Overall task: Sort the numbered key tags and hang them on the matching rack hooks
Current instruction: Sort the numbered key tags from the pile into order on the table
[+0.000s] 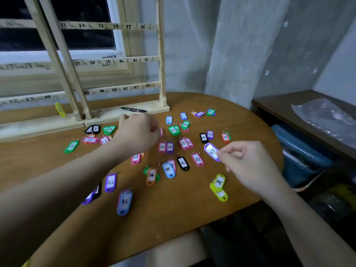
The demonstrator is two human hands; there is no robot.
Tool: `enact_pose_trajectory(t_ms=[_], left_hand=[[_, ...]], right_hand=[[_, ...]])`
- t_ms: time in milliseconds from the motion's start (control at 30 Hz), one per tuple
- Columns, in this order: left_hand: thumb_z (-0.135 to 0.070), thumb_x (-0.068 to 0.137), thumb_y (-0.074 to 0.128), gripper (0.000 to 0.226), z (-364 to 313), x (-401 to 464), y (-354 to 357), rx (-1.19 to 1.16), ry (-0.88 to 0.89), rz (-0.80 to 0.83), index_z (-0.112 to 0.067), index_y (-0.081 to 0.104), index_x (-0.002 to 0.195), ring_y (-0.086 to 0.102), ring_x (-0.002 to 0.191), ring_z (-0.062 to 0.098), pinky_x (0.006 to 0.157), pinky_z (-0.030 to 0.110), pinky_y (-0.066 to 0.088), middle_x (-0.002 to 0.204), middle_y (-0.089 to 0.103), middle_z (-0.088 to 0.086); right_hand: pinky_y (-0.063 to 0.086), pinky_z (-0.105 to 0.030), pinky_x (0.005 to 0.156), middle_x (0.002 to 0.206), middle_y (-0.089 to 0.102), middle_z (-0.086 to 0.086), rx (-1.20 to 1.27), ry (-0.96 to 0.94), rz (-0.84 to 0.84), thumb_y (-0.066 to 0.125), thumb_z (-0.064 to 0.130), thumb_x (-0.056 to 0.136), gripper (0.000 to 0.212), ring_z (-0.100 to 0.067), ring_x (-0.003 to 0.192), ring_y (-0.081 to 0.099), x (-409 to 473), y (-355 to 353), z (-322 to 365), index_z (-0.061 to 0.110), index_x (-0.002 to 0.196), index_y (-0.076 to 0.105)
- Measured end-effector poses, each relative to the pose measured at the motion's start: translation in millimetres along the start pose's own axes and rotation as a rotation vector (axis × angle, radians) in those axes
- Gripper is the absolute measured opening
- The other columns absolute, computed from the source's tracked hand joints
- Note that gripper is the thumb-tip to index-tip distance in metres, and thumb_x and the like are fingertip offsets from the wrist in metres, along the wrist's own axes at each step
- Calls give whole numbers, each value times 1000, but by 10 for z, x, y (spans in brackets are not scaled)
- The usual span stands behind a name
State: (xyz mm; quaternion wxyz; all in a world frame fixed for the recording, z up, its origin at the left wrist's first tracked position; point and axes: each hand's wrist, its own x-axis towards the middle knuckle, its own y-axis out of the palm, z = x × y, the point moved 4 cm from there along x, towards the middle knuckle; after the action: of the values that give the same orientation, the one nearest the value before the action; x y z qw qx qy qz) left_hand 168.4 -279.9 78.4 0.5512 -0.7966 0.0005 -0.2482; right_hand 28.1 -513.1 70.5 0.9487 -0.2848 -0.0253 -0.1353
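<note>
R hand [248, 162] pinches a purple plastic key tag [212, 151] above the round brown wooden table [173, 209], right of centre. L hand [138, 132] curled, contents unclear. Pale wooden numbered rack [123, 60] far left. Risk: blurred number, prob misread, wrong hook.

Key tags [169, 147] are lying scattered over the middle of the brown table [173, 209], leaving only narrow gaps between them. Bare wood is showing along the lower centre and at the far right edge. The wooden rack [123, 60] is standing across the upper left, blocking the back, with a black pen [133, 110] lying on its base.
</note>
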Motion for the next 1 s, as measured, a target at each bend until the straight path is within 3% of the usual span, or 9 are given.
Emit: enact_pose_trajectory(t_ms=[133,233,333,400,467,600,733,900,1000], left_hand=[[-29,92,56,17,10,-331,-190,-16,-6,-29,-24,68,82,57,87,22,86,37,21,85,69,-5],[-31,93,58,14,13,-556,-222,-14,-37,-18,-26,68,84,56,87,22,98,43,28,84,69,-7],[-31,93,56,14,32,-750,-192,14,-61,26,-27,67,85,53,83,20,107,48,26,83,68,-9],[-32,93,56,15,73,-853,-194,25,-73,33,-28,67,85,56,85,22,103,45,26,82,68,-9],[-34,94,56,15,157,-926,-248,22,-97,18,-30,67,84,58,88,23,96,42,26,83,70,-9],[-33,95,56,15,457,-1031,-424,30,-163,9,-28,66,85,55,88,23,95,42,28,87,69,-7],[-27,91,55,17,818,-1164,-578,96,-254,-43,-24,65,78,55,80,26,83,37,24,78,69,-4],[-32,89,62,11,1296,-1319,-701,91,-369,-32,-27,70,85,62,93,29,86,37,25,87,71,-1],[-32,87,61,11,1583,-1468,-813,130,-419,-53,-27,70,83,59,88,28,84,37,25,83,69,-2]], right_hand=[[42,-18,51,55,68,3,-73,35,39,69,17,91,18,-6,51,59,-410,161,-65,15,74,75],[51,-27,61,56,68,4,-182,33,47,69,21,91,20,-16,58,65,-541,309,-142,18,71,73],[59,-32,70,49,61,14,-288,23,54,68,26,91,27,-12,55,61,-592,399,-197,22,65,70],[57,-31,68,44,54,15,-341,11,41,67,26,92,30,-9,48,50,-598,417,-205,22,62,67],[53,-29,63,47,53,11,-390,-5,23,67,30,93,30,-8,52,50,-605,415,-173,23,64,68],[46,-27,61,69,61,10,-597,-18,54,66,45,94,21,-9,73,59,-660,406,-22,28,85,72],[44,-30,71,86,64,10,-816,-116,68,59,59,94,28,-14,83,60,-670,436,211,32,98,66],[41,-30,66,73,62,8,-706,-215,62,63,56,90,24,-18,80,61,-489,650,481,33,83,61],[44,-31,66,65,56,9,-606,-282,124,67,51,89,25,-16,75,56,-383,943,739,29,77,64]])
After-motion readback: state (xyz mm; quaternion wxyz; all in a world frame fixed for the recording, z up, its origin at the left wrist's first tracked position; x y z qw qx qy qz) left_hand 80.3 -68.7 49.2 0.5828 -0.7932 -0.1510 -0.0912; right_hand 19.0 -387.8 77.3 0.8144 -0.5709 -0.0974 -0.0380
